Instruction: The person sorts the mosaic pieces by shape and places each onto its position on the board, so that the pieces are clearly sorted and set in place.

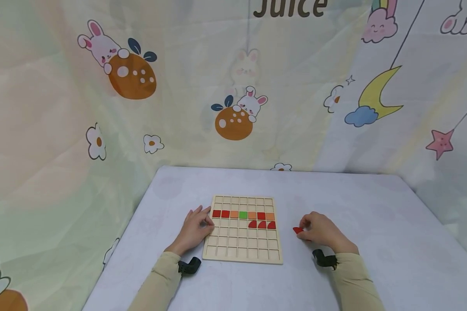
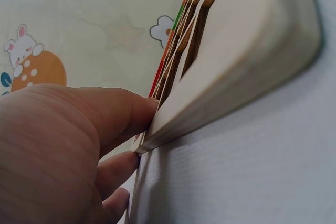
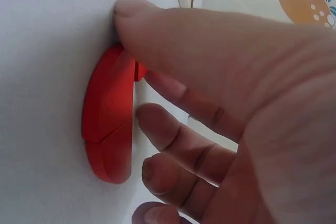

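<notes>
A pale wooden grid board (image 1: 242,255) lies on the table. My left hand (image 1: 194,229) holds its left edge; in the left wrist view the thumb (image 2: 128,111) is at the rim with other fingers against the side. One row carries several red, orange and green square tiles (image 1: 243,215). Below them, at the right, sit three red quarter-circle tiles (image 1: 262,225). Right of the board, my right hand (image 1: 322,231) has thumb and forefinger at a red piece (image 3: 139,71). Other curved red pieces (image 3: 110,108) lie close together under the thumb in the right wrist view.
The white table (image 1: 373,207) reaches out on both sides of the board. A cloth backdrop (image 1: 187,86) printed with rabbits, oranges and flowers stands behind it. Each wrist wears a black camera mount, such as the one (image 1: 324,259) on the right.
</notes>
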`<state>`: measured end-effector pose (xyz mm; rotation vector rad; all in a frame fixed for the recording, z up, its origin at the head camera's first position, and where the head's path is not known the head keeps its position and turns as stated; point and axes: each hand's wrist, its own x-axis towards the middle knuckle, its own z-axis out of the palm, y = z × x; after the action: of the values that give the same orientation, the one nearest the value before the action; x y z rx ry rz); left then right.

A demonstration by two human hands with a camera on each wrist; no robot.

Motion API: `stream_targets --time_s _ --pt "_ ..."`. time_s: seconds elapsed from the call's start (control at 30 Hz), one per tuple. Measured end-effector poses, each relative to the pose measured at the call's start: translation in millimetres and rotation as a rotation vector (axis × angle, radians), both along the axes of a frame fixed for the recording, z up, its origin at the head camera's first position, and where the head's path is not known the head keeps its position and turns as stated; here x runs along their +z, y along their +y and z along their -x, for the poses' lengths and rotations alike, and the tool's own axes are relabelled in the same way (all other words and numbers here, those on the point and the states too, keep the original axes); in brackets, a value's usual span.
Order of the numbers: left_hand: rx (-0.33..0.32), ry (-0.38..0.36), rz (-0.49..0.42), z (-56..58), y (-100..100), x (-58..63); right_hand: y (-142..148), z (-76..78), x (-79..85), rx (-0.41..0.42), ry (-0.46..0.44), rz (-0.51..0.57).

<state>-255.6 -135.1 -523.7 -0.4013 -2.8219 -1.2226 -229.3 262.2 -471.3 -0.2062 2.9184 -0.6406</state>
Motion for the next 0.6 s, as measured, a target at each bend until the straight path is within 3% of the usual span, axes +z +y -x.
stream_targets --time_s 0.6 --pt "-0.009 0.006 0.005 -0.3 -1 1.5 -20 3.6 -3.6 -0.038 0.021 0.067"
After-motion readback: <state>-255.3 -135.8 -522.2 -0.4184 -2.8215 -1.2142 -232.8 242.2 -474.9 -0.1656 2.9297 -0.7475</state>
